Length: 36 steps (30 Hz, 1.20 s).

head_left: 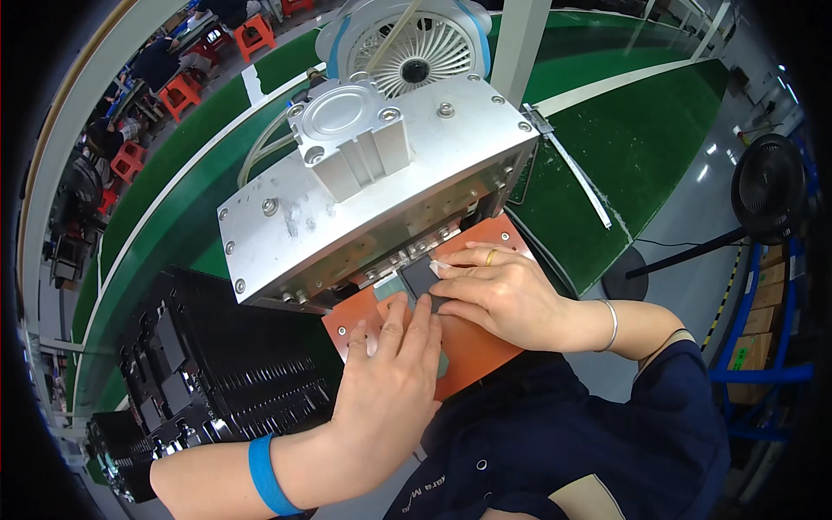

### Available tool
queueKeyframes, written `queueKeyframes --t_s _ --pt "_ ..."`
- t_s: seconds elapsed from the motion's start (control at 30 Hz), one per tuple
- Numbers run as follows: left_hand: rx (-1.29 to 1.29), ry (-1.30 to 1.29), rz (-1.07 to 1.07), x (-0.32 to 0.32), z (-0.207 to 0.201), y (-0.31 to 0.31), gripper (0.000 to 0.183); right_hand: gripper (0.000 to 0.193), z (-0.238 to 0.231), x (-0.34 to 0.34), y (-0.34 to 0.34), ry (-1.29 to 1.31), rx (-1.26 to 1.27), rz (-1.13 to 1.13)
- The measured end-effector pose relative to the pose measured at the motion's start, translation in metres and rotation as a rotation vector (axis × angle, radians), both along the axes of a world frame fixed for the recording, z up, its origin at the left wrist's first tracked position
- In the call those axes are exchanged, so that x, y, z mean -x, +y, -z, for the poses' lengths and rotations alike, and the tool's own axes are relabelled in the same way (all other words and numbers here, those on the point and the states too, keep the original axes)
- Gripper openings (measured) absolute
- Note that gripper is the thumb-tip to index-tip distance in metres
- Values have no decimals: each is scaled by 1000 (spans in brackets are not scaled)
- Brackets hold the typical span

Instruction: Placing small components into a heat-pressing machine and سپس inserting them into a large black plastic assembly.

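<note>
Dark flat piece: (pixel 419 276) on the orange plate (pixel 475 357), in front of the silver machine (pixel 468 121), between the two hands
Left hand: (pixel 386 377) palm down, fingers loosely spread, fingertips at the near end of the dark piece; no grip visible
Right hand: (pixel 511 290) half curled over the dark piece's right side, fingers close together; small white scrap (pixel 438 269) at the fingertips, can't tell if pinched
Green-grey piece: (pixel 390 288) beside the dark one, partly under the left fingers
Black finned parts: (pixel 251 373) left of the plate, untouched
Step in hand: looks like positioning or smoothing the dark piece by hand
Next move: calls for holding it flat with the left, light fingertip work at the white scrap with the right
</note>
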State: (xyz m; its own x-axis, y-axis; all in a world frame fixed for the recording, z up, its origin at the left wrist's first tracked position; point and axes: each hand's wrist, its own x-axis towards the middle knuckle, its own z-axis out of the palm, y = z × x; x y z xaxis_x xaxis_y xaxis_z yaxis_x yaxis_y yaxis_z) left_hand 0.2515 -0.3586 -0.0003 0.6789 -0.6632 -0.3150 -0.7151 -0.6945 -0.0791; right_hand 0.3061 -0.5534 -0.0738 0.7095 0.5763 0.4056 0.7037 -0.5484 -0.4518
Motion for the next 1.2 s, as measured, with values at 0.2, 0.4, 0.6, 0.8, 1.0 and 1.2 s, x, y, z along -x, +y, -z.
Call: queueKeyframes --t_s 0.2,0.4,0.6,0.8,1.0,1.2 --pt "73 -21 -28 3 4 1 78 33 -13 14 -9 316 -66 -140" --pt "286 -110 54 4 6 -3 61 28 -25 -13 -9 1048 -526 -12" --pt "363 10 0 3 2 0 36 31 -15 -7 2 734 -355 31" --pt "392 -38 49 5 5 0 32 34 -20 20 5 1123 -712 -62" --pt "442 -98 76 4 3 -1 26 27 -21 -10 7 1046 -435 135" --pt "533 -132 -112 -5 -8 0 29 21 -15 -2 -15 934 -623 43"
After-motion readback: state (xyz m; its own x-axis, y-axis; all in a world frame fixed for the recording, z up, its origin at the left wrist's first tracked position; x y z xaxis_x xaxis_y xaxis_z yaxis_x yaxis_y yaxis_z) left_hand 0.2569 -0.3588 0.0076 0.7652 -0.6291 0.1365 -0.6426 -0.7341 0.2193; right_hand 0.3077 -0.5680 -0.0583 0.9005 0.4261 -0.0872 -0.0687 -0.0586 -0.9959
